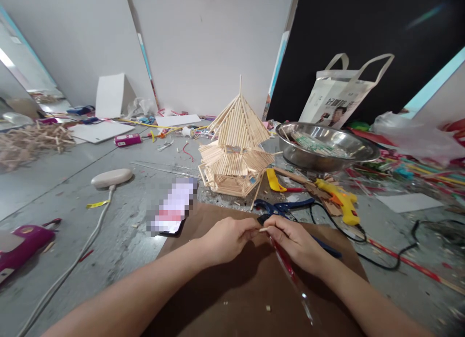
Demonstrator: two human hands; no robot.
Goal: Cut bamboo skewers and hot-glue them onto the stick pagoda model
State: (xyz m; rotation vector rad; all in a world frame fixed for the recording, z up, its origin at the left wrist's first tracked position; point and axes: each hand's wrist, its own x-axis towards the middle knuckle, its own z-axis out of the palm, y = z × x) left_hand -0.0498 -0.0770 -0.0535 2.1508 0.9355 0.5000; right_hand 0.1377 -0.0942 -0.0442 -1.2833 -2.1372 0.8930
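Observation:
My left hand and my right hand meet over a brown cardboard sheet, fingers pinched together around a short pale wooden stick. My right hand also grips a red-handled knife that runs back along my forearm, its metal end low in view. Just beyond my fingers lie blue-handled pliers. A pagoda-shaped model made of wooden sticks stands further back on the grey table.
A phone lies left of the cardboard. A yellow glue gun with black cable and a steel bowl sit right. A white bag, loose sticks, a white adapter and a magenta tool surround.

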